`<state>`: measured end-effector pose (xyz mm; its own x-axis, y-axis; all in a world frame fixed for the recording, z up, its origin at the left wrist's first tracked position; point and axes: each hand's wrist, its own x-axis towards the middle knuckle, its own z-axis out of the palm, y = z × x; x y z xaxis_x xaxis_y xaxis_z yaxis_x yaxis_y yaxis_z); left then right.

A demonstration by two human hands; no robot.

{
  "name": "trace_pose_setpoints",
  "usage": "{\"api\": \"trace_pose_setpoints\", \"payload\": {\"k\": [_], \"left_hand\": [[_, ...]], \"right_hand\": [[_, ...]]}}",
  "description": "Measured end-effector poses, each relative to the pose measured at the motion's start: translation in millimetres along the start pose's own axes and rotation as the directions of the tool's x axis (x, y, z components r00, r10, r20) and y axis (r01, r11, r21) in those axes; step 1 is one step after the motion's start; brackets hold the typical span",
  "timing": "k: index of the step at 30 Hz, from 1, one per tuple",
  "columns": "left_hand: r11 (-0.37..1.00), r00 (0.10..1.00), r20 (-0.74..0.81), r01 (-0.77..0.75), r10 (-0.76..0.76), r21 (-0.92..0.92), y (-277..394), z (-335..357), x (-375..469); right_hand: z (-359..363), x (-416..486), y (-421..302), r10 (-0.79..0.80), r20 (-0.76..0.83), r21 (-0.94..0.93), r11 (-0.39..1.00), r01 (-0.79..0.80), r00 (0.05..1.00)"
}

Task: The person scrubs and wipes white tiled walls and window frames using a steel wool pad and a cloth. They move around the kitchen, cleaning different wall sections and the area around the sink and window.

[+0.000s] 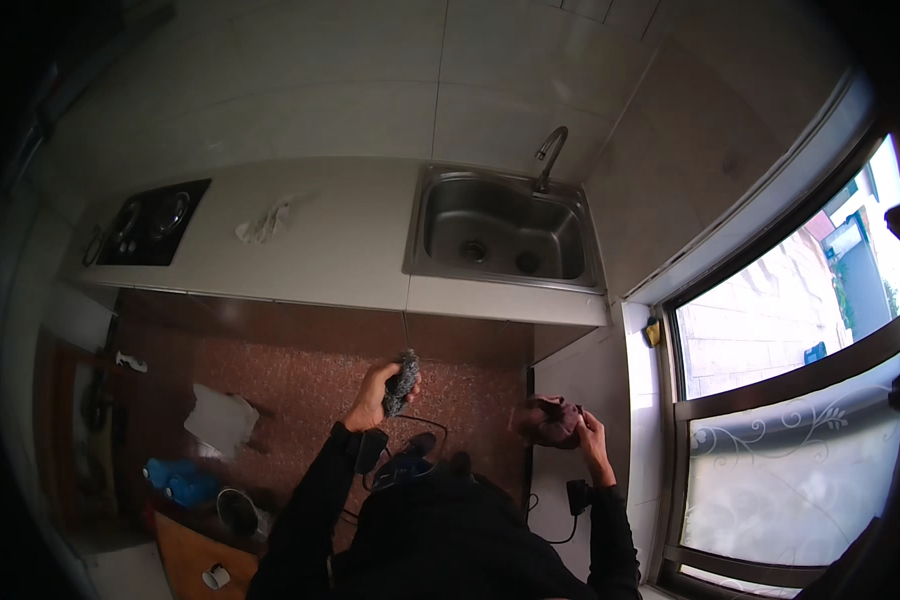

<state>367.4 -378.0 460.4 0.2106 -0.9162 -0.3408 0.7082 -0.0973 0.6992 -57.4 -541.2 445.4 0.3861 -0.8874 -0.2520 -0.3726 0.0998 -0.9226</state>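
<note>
My left hand [375, 394] grips a grey metal scouring pad [401, 384] above the reddish floor, in front of the counter's edge. Off to the right, my right hand [595, 441] holds a crumpled dark maroon cloth [551, 422] near the side wall. Beyond both hands, a stainless steel sink [502, 217] is set into the pale countertop [330, 240], with a curved faucet [551, 154] at its back. A crumpled whitish cloth or paper [266, 223] lies on the counter to the left of the sink.
A black cooktop [154, 223] is at the counter's left end. On the floor side at left are a pale sheet-like item [220, 420], blue plastic containers [184, 482] and a wooden surface [195, 551] bearing a white mug [215, 576]. A window [787, 262] stands at right. Cables hang near both forearms.
</note>
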Motion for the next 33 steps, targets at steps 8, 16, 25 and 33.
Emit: {"api": "trace_pose_setpoints", "payload": {"k": [8, 16, 25, 33], "left_hand": [[0.871, 0.987, 0.13, 0.146, -0.096, -0.469, -62, 47, -52], [0.827, 0.991, -0.075, 0.049, -0.11, -0.56, -130, 68, -95], [0.912, 0.935, -0.351, -0.094, -0.058, -0.4, -146, 47, -137], [0.923, 0.983, -0.174, -0.012, -0.059, -0.385, -133, 77, -158]], "right_hand": [[48, 30, -55, 0.058, 0.306, 0.721, 0.637, -0.271, 0.95], [122, -3, -60, 0.08, 0.647, 0.601, 0.559, -0.572, 0.758], [153, -40, -34, -0.122, 0.585, 0.174, 0.985, 0.023, 0.802], [157, -53, -4, 0.052, 0.659, 0.204, 0.948, -0.245, 0.75]]}}
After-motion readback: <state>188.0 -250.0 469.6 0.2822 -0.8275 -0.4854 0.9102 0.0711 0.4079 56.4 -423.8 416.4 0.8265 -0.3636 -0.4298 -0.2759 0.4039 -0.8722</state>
